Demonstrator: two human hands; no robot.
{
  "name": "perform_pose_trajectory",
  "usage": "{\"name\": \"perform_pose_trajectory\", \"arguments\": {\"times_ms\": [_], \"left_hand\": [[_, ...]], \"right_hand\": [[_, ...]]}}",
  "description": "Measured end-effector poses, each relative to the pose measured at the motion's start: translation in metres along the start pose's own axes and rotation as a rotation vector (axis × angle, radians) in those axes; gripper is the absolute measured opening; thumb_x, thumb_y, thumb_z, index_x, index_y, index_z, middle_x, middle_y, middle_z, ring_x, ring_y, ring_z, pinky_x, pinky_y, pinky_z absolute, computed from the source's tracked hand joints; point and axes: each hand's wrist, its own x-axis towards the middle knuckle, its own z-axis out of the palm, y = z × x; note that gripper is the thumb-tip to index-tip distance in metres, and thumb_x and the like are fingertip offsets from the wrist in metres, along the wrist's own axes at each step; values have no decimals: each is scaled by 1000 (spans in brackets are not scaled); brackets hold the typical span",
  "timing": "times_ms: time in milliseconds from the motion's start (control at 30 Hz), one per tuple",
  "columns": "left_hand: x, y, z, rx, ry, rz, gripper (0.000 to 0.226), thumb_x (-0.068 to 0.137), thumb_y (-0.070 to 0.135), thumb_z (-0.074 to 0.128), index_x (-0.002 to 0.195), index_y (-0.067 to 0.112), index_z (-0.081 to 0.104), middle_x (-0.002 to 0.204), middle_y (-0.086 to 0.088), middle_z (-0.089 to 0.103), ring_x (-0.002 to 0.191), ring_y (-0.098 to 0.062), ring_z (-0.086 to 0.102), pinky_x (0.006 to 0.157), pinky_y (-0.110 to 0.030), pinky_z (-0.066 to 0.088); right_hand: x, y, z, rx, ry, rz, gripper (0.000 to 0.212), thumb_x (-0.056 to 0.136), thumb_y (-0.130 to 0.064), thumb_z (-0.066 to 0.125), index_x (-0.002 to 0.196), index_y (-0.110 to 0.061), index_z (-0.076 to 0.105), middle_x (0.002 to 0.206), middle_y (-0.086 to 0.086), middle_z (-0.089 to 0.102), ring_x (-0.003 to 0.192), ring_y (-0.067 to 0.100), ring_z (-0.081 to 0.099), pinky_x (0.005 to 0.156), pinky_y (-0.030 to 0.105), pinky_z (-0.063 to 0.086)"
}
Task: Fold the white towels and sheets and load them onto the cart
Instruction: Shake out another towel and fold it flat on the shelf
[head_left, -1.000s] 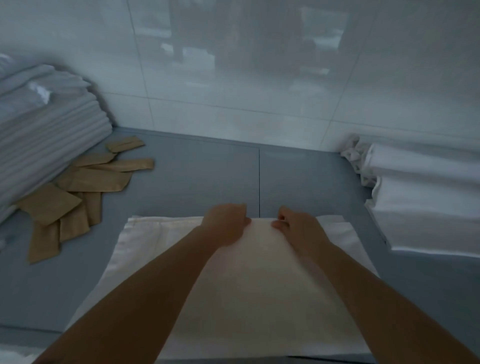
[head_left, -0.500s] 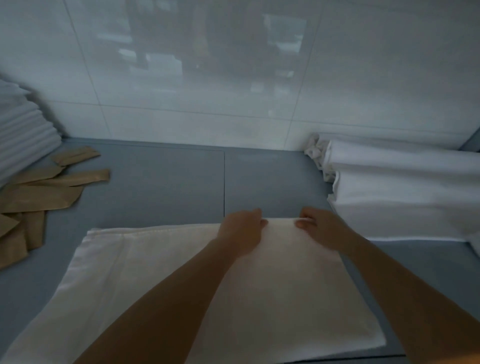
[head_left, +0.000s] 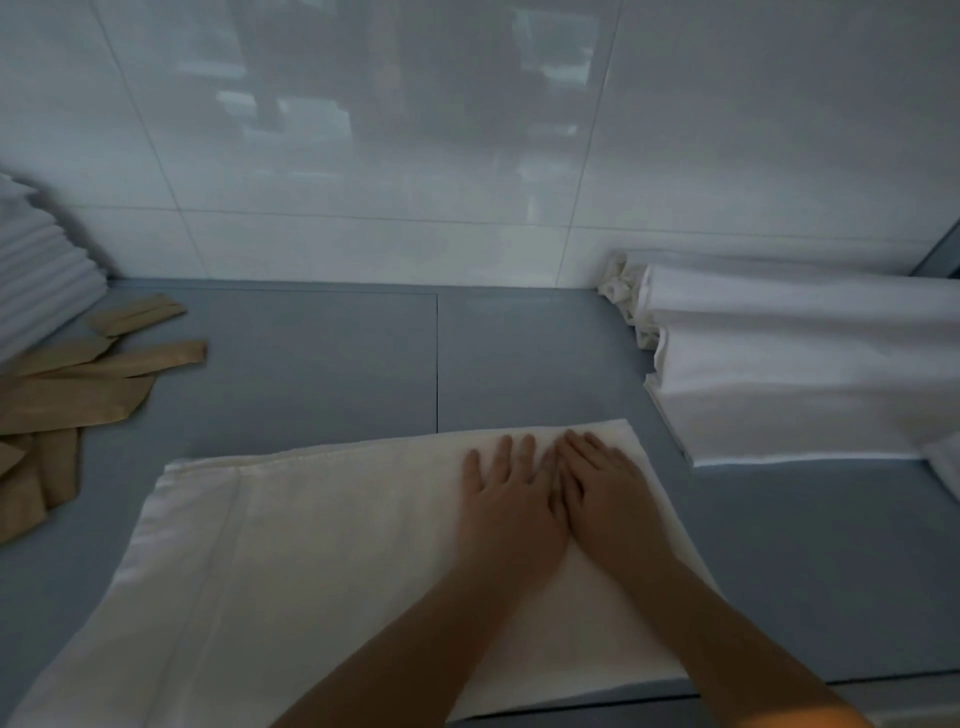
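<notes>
Head view: left hand (head_left: 506, 512) and right hand (head_left: 605, 499) lie side by side, each grip wide, fingers flat, pressing the white sheet (head_left: 311, 561) spread on the grey tabletop (head_left: 311, 364) near its right end.

There are no words, numbers or signs to read here. The white cloth (head_left: 322, 561) under the fingers is plain, and the brown paper packets (head_left: 78, 395) far to the left of the fingers show no print.
</notes>
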Motion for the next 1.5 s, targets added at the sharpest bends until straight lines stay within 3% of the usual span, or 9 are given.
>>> {"name": "perform_pose_trajectory", "arguments": {"times_ms": [100, 333, 467, 667, 733, 867, 967, 1333, 1500], "left_hand": [[0, -8, 1, 48, -14, -5, 56, 97, 50, 13, 152, 36, 8, 161, 6, 1, 148, -20, -7, 112, -52, -12], [-28, -51, -17, 130, -45, -54, 66, 93, 61, 6, 152, 34, 0, 161, 4, -3, 147, -19, -9, 113, -48, -13], [-77, -82, -31, 181, -28, -108, 69, 89, 60, 4, 152, 32, 4, 161, 0, -1, 147, -26, -10, 113, -53, -16], [-123, -104, -42, 161, -69, -84, 69, 89, 53, 8, 152, 29, -4, 161, -7, -10, 147, -26, -14, 113, -52, -11], [-125, -117, -44, 125, -37, -109, 63, 95, 50, 16, 153, 31, 0, 161, -6, -9, 147, -24, -11, 115, -48, -10], [-137, -154, -45, 133, 8, -207, 70, 82, 71, -2, 148, 46, -5, 159, 11, -11, 147, -19, -11, 114, -53, -7], [-136, -174, -48, 122, 20, -252, 73, 79, 78, -1, 147, 49, -5, 160, 12, -6, 147, -19, -9, 113, -53, -10], [-100, -211, -52, 101, -18, -370, 76, 73, 84, -6, 142, 53, -16, 158, 16, -14, 145, -26, -19, 100, -67, -18], [-100, -208, -55, 100, 6, -338, 69, 79, 72, -7, 145, 50, -10, 160, 12, -9, 146, -27, -17, 104, -67, -15]], "right_hand": [[-3, 8, 4, -156, -58, 105, 51, 101, -35, 27, 151, -21, 24, 158, 1, 19, 147, 15, 13, 119, 34, 5], [2, -2, -3, -221, -243, 244, 57, 101, -44, 15, 153, -23, 6, 161, 5, 2, 148, 20, 0, 119, 39, -1], [-7, -40, -9, -218, -190, 262, 53, 103, -34, 21, 153, -16, 12, 161, 9, 6, 148, 23, 4, 119, 44, 3], [-41, -146, 22, -6, -228, -135, 51, 101, -19, 29, 151, -17, 21, 160, -1, 12, 148, 13, 2, 118, 33, -4], [-42, -154, 27, -26, -183, -100, 49, 103, -29, 26, 151, -21, 22, 159, -3, 16, 147, 12, 7, 118, 34, -2], [-45, -155, 33, -116, -184, -90, 57, 100, -50, 24, 152, -29, 13, 160, -2, 10, 148, 19, 7, 118, 41, 0], [-44, -157, 35, -179, -228, -77, 59, 98, -55, 17, 151, -35, 0, 161, -2, 0, 148, 19, 0, 118, 41, -2], [-39, -163, 36, -204, -228, -43, 59, 98, -55, 18, 151, -37, 1, 161, -5, -1, 148, 17, -2, 118, 40, -3], [-16, -192, 40, -129, -185, 13, 51, 100, -40, 27, 149, -27, 25, 158, -1, 22, 145, 18, 16, 117, 42, 6]]}}
